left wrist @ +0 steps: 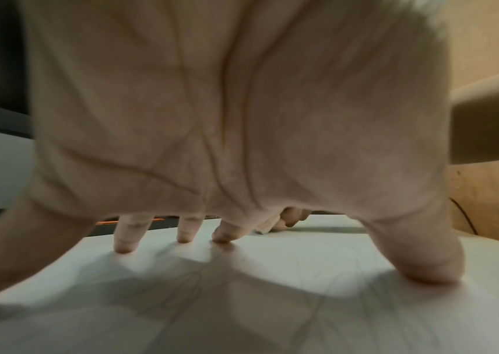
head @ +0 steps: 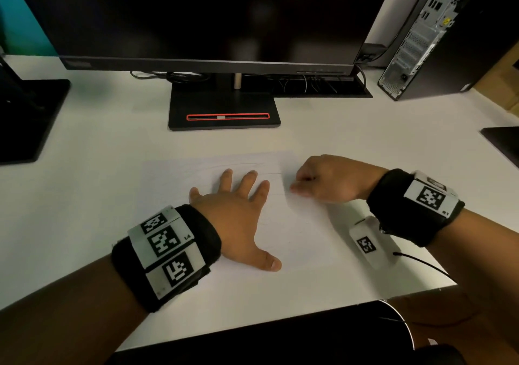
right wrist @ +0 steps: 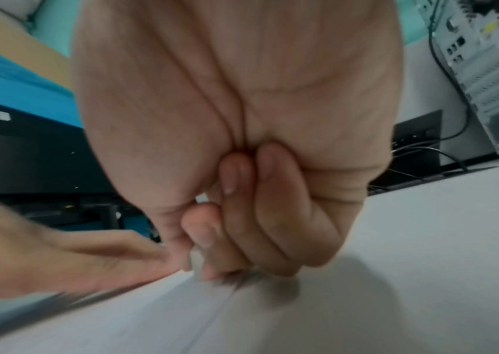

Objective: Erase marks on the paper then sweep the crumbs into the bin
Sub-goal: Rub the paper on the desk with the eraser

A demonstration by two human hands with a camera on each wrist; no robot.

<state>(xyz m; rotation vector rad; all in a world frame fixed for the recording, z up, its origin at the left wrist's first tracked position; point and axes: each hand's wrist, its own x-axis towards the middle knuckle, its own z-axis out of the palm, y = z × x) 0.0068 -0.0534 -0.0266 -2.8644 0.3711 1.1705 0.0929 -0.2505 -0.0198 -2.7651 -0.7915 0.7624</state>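
A white sheet of paper (head: 174, 179) with faint pencil marks lies on the white desk (head: 98, 145). My left hand (head: 238, 210) presses flat on the paper with its fingers spread. In the left wrist view the fingertips (left wrist: 125, 246) and thumb rest on the paper (left wrist: 272, 275), where thin pencil lines show. My right hand (head: 323, 182) is curled at the paper's right edge and pinches a small white eraser (right wrist: 196, 259) against the sheet (right wrist: 272, 323). In the head view the eraser is hidden by the fingers. No crumbs or bin are visible.
A black monitor (head: 196, 13) on a black stand (head: 224, 112) sits behind the paper. A second stand base (head: 28, 117) is at the left, a computer tower (head: 438, 33) at the back right, and a dark object (head: 502, 143) at the right edge. The desk's front edge (head: 280, 317) is close.
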